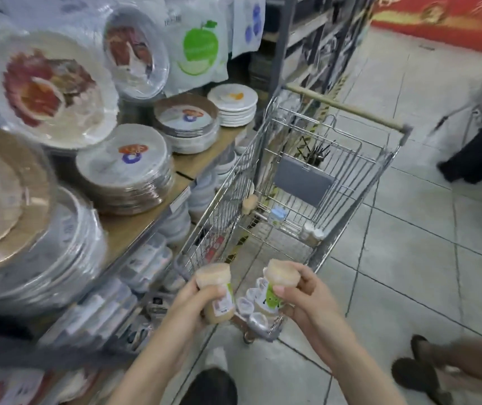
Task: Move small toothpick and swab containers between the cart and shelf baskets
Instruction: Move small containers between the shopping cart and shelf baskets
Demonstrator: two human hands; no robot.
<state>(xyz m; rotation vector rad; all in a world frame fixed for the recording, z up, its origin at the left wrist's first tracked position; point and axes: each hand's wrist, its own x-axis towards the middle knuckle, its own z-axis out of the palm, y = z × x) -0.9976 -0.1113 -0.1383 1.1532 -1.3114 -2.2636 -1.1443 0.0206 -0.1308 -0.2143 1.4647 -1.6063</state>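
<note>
Motion blur obscures labels. Left hand (193, 290) grips one toothpick jar (215, 290); right hand (298, 290) grips second jar (276, 285), both above cart (350, 182) near end. Container heap (252, 311) beneath, partly hidden.

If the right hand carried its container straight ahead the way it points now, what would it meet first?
Probably the small white-capped containers lying at the near end of the cart, just beyond the right hand and its toothpick container. Depth is unclear from this single view; it might pass above them.
</note>
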